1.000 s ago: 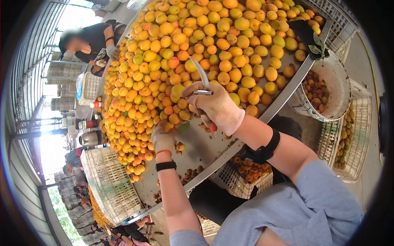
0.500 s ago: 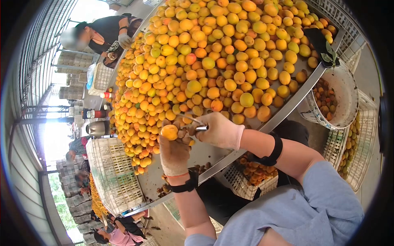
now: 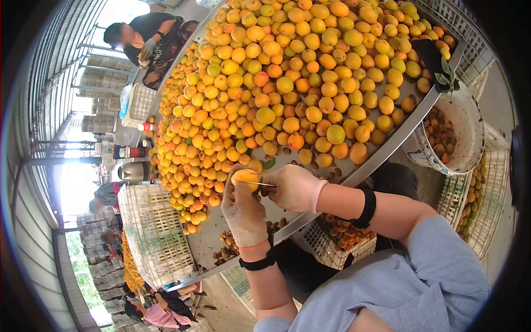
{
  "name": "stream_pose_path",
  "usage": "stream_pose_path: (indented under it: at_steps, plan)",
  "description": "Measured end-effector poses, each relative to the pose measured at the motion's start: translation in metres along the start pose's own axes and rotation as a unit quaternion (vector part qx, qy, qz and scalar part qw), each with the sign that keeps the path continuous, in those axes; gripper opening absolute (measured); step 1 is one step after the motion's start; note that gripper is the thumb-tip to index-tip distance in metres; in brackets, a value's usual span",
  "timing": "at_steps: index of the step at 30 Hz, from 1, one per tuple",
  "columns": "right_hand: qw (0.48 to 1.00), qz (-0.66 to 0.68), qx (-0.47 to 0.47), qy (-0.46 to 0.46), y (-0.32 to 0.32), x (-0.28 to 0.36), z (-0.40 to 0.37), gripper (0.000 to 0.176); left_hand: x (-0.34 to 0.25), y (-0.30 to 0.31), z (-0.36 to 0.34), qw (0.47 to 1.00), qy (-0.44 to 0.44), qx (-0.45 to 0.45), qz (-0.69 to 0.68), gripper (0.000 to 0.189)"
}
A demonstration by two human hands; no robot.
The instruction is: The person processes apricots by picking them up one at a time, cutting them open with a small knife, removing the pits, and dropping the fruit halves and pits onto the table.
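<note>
My left hand point(image 3: 243, 213), in a stained white glove, grips an apricot point(image 3: 244, 175) between thumb and fingers. In my gloved right hand point(image 3: 297, 188) is a small knife point(image 3: 259, 183), its thin blade lying against the apricot's side. The fingers hide its handle. Beyond both hands, a big heap of apricots point(image 3: 238, 88) covers the metal table point(image 3: 310, 214). Dark pits and scraps point(image 3: 225, 246) lie on the table near my left wrist.
A white bucket point(image 3: 470, 133) holding dark fruit stands right of the table. A crate of fruit point(image 3: 332, 254) sits below its edge, another crate point(image 3: 160, 232) at the left. A phone point(image 3: 428, 58) with leaves lies at the right corner. Co-workers sit at the left.
The knife blade has come from beside the apricot onto it. My left hand has shifted slightly right and turned. The co-worker at upper left has drawn a hand back from the heap.
</note>
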State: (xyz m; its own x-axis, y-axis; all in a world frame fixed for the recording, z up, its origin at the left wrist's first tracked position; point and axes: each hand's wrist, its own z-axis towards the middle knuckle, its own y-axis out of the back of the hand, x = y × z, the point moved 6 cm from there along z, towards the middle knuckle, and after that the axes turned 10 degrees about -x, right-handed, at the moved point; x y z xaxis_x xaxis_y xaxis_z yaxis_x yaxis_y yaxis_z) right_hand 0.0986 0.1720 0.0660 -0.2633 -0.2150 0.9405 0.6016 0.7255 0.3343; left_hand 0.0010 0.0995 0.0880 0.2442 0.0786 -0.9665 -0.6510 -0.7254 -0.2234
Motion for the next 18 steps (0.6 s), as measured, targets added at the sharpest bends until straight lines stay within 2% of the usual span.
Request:
stream_pose_path:
  at_steps: [2,3,5,6,8,10,12,14,15,17,18]
  plan:
    - [1.0,-0.015,-0.006,0.001,0.001,-0.001,0.001,0.022,-0.009,-0.009,-0.011,0.967,-0.095,-0.045,0.23,0.047]
    - [1.0,-0.015,-0.005,-0.001,-0.001,-0.002,0.001,0.022,-0.008,-0.014,-0.016,0.968,-0.093,-0.045,0.23,0.047]
    - [0.999,-0.045,0.026,-0.011,-0.006,-0.009,0.004,0.021,-0.012,-0.025,-0.025,0.94,-0.158,-0.052,0.298,0.042]
    - [0.999,-0.045,0.026,-0.013,-0.008,-0.013,0.004,0.021,-0.006,-0.019,-0.024,0.953,-0.142,-0.064,0.26,0.044]
    - [0.992,-0.082,0.024,0.091,-0.01,-0.005,0.003,0.02,-0.007,-0.025,-0.027,0.957,-0.15,-0.072,0.236,0.045]
    - [0.995,-0.064,0.0,0.075,-0.009,-0.003,0.001,0.019,-0.01,-0.025,-0.028,0.961,-0.159,-0.084,0.21,0.046]
    - [0.997,-0.044,-0.024,0.059,-0.01,-0.005,0.001,0.019,-0.011,-0.019,-0.024,0.954,-0.132,-0.097,0.25,0.045]
    - [0.995,0.045,0.068,0.057,-0.022,-0.007,0.0,0.018,-0.014,-0.017,-0.025,0.951,-0.134,-0.078,0.268,0.043]
    - [0.995,0.045,0.068,0.056,-0.019,-0.009,-0.002,0.018,-0.017,-0.016,-0.025,0.947,-0.138,-0.062,0.285,0.041]
    - [0.955,0.156,0.221,-0.122,-0.013,-0.003,-0.019,0.017,-0.022,-0.014,-0.022,0.932,-0.152,-0.031,0.329,0.04]
    - [0.955,0.157,0.221,-0.123,-0.014,-0.004,-0.021,0.017,-0.023,-0.015,-0.022,0.914,-0.164,-0.001,0.37,0.04]
